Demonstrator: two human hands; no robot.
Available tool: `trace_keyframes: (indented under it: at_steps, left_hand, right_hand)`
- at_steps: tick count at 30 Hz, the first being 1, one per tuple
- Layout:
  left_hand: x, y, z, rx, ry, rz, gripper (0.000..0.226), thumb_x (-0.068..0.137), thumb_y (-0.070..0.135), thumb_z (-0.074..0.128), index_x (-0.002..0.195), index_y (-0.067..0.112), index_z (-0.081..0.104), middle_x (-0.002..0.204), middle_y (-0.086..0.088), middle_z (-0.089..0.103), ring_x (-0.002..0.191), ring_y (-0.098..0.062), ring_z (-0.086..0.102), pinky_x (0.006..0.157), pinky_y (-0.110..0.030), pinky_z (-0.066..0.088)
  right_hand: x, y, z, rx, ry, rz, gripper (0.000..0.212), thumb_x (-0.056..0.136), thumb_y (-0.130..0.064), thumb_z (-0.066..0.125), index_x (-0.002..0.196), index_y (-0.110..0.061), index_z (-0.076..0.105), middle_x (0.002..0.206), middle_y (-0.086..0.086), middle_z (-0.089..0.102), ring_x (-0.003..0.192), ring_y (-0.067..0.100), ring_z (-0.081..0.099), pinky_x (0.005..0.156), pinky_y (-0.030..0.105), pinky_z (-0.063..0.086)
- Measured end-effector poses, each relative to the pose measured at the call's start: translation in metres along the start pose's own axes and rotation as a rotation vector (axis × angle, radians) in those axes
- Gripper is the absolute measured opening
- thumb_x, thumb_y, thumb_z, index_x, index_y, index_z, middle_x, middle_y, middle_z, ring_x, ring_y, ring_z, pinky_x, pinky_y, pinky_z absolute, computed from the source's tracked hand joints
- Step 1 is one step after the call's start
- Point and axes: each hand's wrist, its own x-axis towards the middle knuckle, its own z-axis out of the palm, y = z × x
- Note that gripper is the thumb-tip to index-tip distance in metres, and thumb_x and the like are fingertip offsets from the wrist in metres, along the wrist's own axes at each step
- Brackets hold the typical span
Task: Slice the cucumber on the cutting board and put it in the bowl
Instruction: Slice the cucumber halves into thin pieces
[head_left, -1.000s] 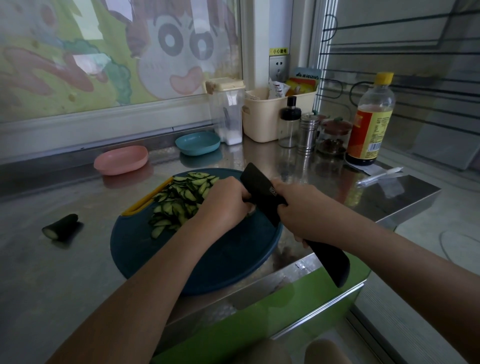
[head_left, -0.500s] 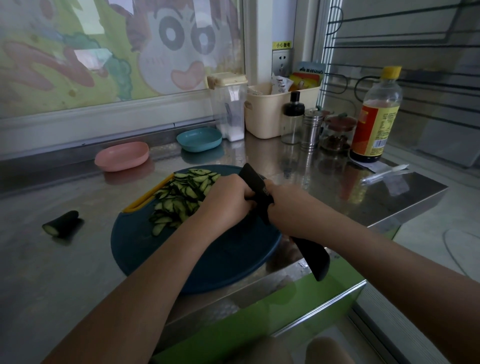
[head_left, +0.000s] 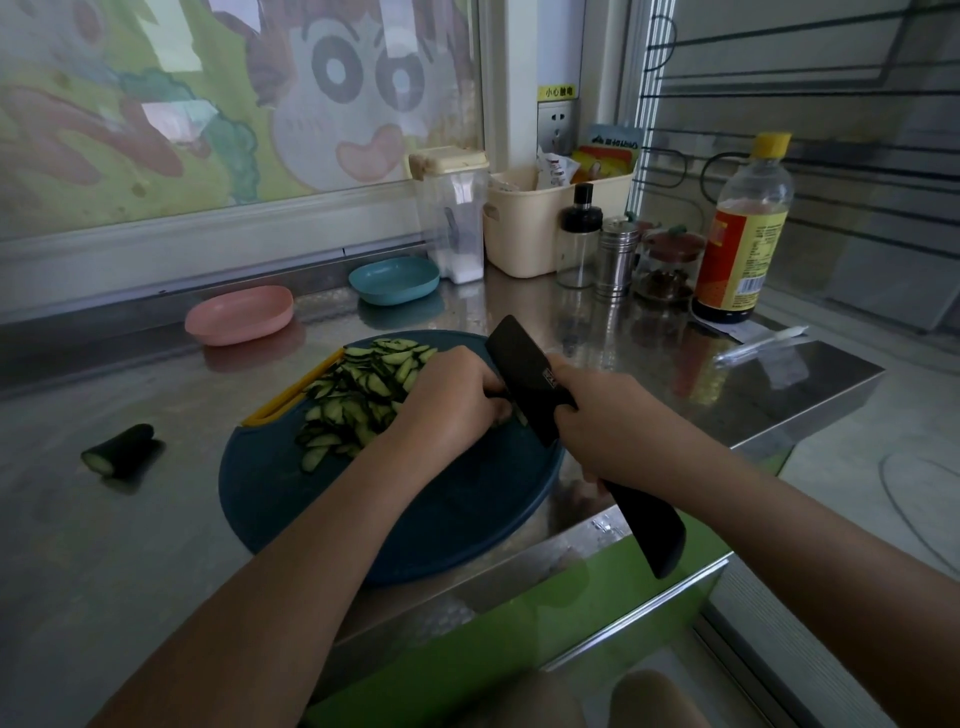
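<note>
- Head view: a heap of cucumber slices (head_left: 363, 395) lies on the far-left part of the cutting board (head_left: 291, 499), so most of the slicing looks done.
- The left hand (head_left: 452, 405), over the board's far side, curls its fingers down on a mostly hidden cucumber stub (head_left: 506, 411), tight against the knife (head_left: 524, 374).
- The right hand (head_left: 608, 426) grips the knife near the board's right edge.
- The pink bowl (head_left: 239, 314) and blue bowl (head_left: 395, 280), beyond the board, show no slices, so the transfer is yet to do.
- A cut end (head_left: 122, 449) lies on the bench (head_left: 104, 545), left of the board.

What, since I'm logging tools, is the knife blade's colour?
The knife blade is black, head view.
</note>
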Motion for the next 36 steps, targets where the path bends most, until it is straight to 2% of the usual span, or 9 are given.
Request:
trace_keyframes:
  at_steps: [3, 7, 12, 18, 20, 23, 29, 33, 36]
  left_hand:
    - [0.000, 0.000, 0.000, -0.015, 0.012, 0.006, 0.019, 0.083, 0.012, 0.062, 0.088, 0.021, 0.078, 0.074, -0.001, 0.072, 0.064, -0.011, 0.059, 0.053, -0.015, 0.034]
    - [0.001, 0.002, -0.001, 0.032, -0.018, -0.006, 0.019, 0.086, 0.015, 0.061, 0.093, 0.017, 0.078, 0.084, -0.006, 0.072, 0.081, -0.021, 0.064, 0.072, -0.028, 0.043]
    - [0.000, 0.001, -0.001, 0.033, 0.001, -0.009, 0.016, 0.084, 0.016, 0.063, 0.091, 0.018, 0.078, 0.080, -0.005, 0.071, 0.075, -0.019, 0.061, 0.061, -0.024, 0.034]
    - [0.002, 0.004, -0.005, 0.082, -0.053, 0.008, 0.018, 0.087, 0.017, 0.062, 0.098, 0.018, 0.076, 0.088, -0.007, 0.071, 0.084, -0.022, 0.063, 0.072, -0.028, 0.042]
    - [0.001, 0.004, -0.007, 0.110, -0.082, 0.016, 0.018, 0.088, 0.019, 0.062, 0.098, 0.016, 0.076, 0.079, -0.005, 0.066, 0.077, -0.020, 0.059, 0.062, -0.022, 0.038]
    - [0.000, 0.002, -0.009, 0.109, -0.067, 0.039, 0.015, 0.086, 0.019, 0.064, 0.086, 0.011, 0.076, 0.057, 0.004, 0.048, 0.055, -0.011, 0.044, 0.046, -0.017, 0.028]
    - [-0.001, 0.003, -0.011, 0.123, -0.077, 0.047, 0.018, 0.087, 0.014, 0.062, 0.074, 0.007, 0.072, 0.052, 0.003, 0.043, 0.048, -0.009, 0.037, 0.045, -0.020, 0.024]
    - [0.000, 0.005, -0.008, 0.202, -0.111, 0.049, 0.018, 0.091, 0.016, 0.055, 0.088, 0.010, 0.072, 0.065, -0.001, 0.055, 0.062, -0.015, 0.050, 0.051, -0.017, 0.031]
    - [-0.001, 0.004, -0.009, 0.175, -0.136, 0.038, 0.019, 0.091, 0.018, 0.057, 0.098, 0.013, 0.073, 0.088, -0.010, 0.067, 0.079, -0.021, 0.059, 0.064, -0.025, 0.037]
  right_hand:
    - [-0.001, -0.001, -0.002, 0.007, -0.015, -0.008, 0.043, 0.087, -0.005, 0.039, 0.128, -0.018, 0.044, 0.094, 0.009, 0.055, 0.063, 0.018, 0.055, 0.047, 0.024, 0.049]
    - [-0.002, -0.002, -0.003, 0.004, -0.027, -0.004, 0.040, 0.089, -0.008, 0.039, 0.128, -0.017, 0.045, 0.084, 0.004, 0.051, 0.057, 0.015, 0.053, 0.040, 0.021, 0.047]
    - [-0.002, -0.005, -0.004, 0.017, -0.049, 0.006, 0.042, 0.087, -0.006, 0.039, 0.127, -0.018, 0.045, 0.091, 0.010, 0.055, 0.061, 0.019, 0.057, 0.045, 0.026, 0.050]
    - [0.001, -0.008, -0.006, 0.034, -0.061, 0.005, 0.036, 0.087, -0.006, 0.040, 0.120, -0.015, 0.049, 0.083, 0.004, 0.051, 0.061, 0.018, 0.053, 0.042, 0.022, 0.046]
    - [0.002, -0.010, -0.004, 0.027, -0.057, -0.006, 0.036, 0.086, -0.006, 0.039, 0.120, -0.016, 0.048, 0.082, 0.004, 0.051, 0.058, 0.017, 0.054, 0.038, 0.021, 0.046]
    - [0.003, -0.014, 0.001, -0.007, -0.053, -0.008, 0.039, 0.088, -0.005, 0.040, 0.126, -0.012, 0.042, 0.093, 0.011, 0.053, 0.063, 0.021, 0.054, 0.047, 0.026, 0.046]
    - [0.010, -0.016, 0.011, -0.094, -0.031, -0.001, 0.037, 0.089, -0.006, 0.040, 0.127, -0.007, 0.039, 0.106, 0.018, 0.057, 0.075, 0.024, 0.049, 0.064, 0.031, 0.041]
    - [0.013, -0.014, 0.019, -0.078, -0.030, 0.010, 0.044, 0.088, -0.006, 0.041, 0.132, -0.011, 0.038, 0.102, 0.012, 0.054, 0.081, 0.022, 0.048, 0.071, 0.032, 0.044]
    - [0.011, -0.012, 0.020, -0.068, -0.016, 0.001, 0.045, 0.088, -0.005, 0.040, 0.133, -0.012, 0.038, 0.095, 0.009, 0.050, 0.079, 0.022, 0.049, 0.069, 0.031, 0.044]
